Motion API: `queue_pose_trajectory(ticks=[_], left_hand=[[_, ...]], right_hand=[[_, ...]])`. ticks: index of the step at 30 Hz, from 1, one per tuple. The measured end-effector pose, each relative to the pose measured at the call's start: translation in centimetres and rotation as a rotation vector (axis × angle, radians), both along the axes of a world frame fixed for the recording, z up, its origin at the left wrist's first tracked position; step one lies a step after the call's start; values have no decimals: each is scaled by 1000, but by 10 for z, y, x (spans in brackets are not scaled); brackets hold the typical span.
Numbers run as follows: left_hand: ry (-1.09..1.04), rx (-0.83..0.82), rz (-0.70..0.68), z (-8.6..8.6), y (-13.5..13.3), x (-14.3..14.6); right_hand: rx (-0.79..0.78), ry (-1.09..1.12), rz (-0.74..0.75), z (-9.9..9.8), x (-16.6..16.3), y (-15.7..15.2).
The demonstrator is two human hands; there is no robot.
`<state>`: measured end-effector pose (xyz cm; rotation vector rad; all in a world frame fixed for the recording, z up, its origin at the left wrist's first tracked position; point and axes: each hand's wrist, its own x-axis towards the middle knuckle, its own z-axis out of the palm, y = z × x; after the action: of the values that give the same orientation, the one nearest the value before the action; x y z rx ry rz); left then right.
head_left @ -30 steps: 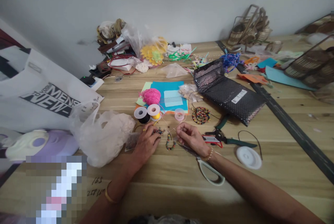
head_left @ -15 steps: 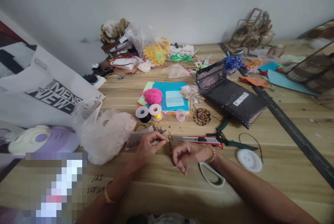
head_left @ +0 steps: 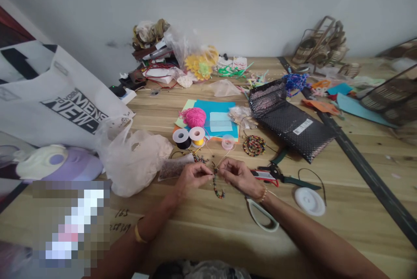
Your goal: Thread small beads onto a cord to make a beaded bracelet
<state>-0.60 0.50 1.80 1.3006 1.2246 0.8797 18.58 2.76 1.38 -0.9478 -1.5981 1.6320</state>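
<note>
My left hand and my right hand meet over the wooden table, fingertips almost touching. Both are pinched on a thin cord, from which a short strand of coloured beads hangs in a curve between them. What the left fingertips pinch besides the cord is too small to tell. Loose beads lie just beyond the hands, beside a small clear bag of beads. Under my right wrist lie white-handled scissors.
Thread spools, pink yarn, blue paper, a beaded bracelet, pliers, a cutter, a white lid and a black mailer surround the hands. Plastic bags lie left; baskets stand at the back right.
My right hand rose from the table edge back up to meet the left. The bead strand now hangs between both hands. The camera shifted slightly.
</note>
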Motion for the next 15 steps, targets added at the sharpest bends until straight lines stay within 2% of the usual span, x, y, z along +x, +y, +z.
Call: queue_pose_trajectory(ticks=[9,15], left_hand=[[-217,-197,68,-8,0,0],[-425,-314,125,-6,1,5]], right_hand=[[75,3,-4,-4,0,-3],[78,2,7,-7,-1,-5]])
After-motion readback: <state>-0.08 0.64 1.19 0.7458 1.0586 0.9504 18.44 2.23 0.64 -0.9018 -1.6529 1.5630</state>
